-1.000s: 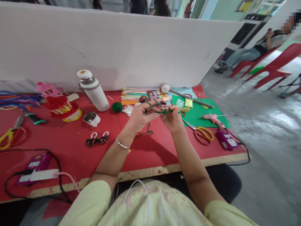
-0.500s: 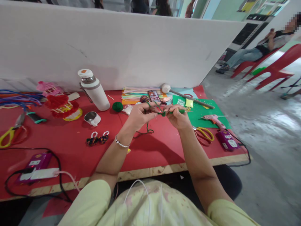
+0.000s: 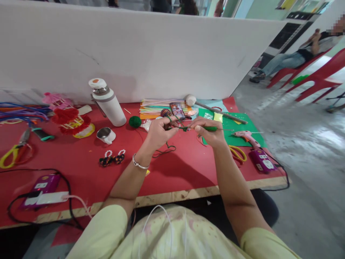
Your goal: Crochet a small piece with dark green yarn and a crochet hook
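My left hand [image 3: 162,131] is closed on green yarn [image 3: 172,118], with a strand looped over its fingers. My right hand [image 3: 211,132] grips a crochet hook [image 3: 210,128] by its green handle. The hook's thin shaft points left to a small green stitched piece [image 3: 185,128] between the two hands. Below, a loose green strand [image 3: 167,147] lies on the red table. The ball of green yarn [image 3: 135,122] rests left of my left hand, beside a pile of white beads [image 3: 146,125].
Left stand a white flask [image 3: 109,104] and a steel-lined cup [image 3: 106,135], with beaded bows [image 3: 111,158] in front. On the right lie a pink glue gun [image 3: 246,136], yellow-handled scissors [image 3: 238,154] and a purple power box [image 3: 261,160] with a cable. A phone [image 3: 177,110] lies behind my hands.
My right hand has shifted right and turned, its crochet hook drawn right with it. My left hand has stayed nearly in place with the yarn.
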The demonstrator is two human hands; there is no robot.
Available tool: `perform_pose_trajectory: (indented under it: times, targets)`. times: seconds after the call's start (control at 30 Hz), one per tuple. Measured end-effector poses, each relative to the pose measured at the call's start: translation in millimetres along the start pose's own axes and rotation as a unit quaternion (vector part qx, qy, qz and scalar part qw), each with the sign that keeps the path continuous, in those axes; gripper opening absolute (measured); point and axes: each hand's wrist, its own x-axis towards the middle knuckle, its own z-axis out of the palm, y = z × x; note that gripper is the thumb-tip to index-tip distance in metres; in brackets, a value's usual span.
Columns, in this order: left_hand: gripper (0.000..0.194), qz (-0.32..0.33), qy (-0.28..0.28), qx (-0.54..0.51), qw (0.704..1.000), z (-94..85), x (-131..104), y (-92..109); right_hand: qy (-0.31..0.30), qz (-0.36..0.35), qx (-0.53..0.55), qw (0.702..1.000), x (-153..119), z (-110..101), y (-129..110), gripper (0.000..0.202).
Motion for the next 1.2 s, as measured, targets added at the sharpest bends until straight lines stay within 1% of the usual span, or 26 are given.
perform_pose_trajectory:
  times: [0.07, 0.2, 0.33, 0.53, 0.73, 0.83, 0.93, 1.0, 1.07, 1.13, 1.2]
  targets:
    - [0.013, 0.008, 0.008, 0.011, 1.0, 0.8, 0, -1, -0.002, -0.019, -0.021, 1.0, 1, 1, -6, 0.009]
    - [0.011, 0.01, 0.018, 0.017, 1.0, 1.7, 0, -3, 0.017, -0.039, -0.043, 0.998, 0, 3, -10, 0.01]
    - [0.009, 0.011, 0.015, 0.021, 1.0, 1.1, 1, -2, 0.004, -0.047, -0.045, 0.998, 0, 4, -10, 0.013]
    - [0.013, 0.017, 0.024, 0.031, 0.999, 2.0, 0, -2, -0.001, -0.044, -0.067, 0.997, 0, 4, -12, 0.009]
    - [0.016, 0.025, 0.026, 0.052, 0.998, 2.9, 1, -3, -0.011, -0.061, -0.086, 0.994, -1, 4, -11, 0.008]
    - [0.019, 0.028, 0.031, 0.06, 0.997, 3.8, 0, -3, -0.015, -0.078, -0.109, 0.991, -2, 5, -10, 0.008]
    - [0.017, 0.026, 0.04, 0.065, 0.997, 5.4, -1, -3, -0.02, -0.088, -0.145, 0.985, -3, 7, -12, 0.009]
    - [0.016, 0.02, 0.048, 0.038, 0.998, 6.5, 0, -3, -0.016, -0.099, -0.18, 0.979, -5, 11, -13, 0.01]
    - [0.021, 0.003, 0.053, -0.022, 0.998, 7.5, 1, -4, 0.0, -0.121, -0.224, 0.967, -10, 17, -11, 0.009]
    - [0.033, -0.043, 0.045, -0.113, 0.992, 8.7, 3, -4, 0.03, -0.148, -0.269, 0.951, -17, 25, -7, 0.01]
    - [0.043, -0.106, 0.026, -0.215, 0.97, 10.2, 4, -3, 0.068, -0.168, -0.302, 0.936, -25, 35, -2, 0.015]
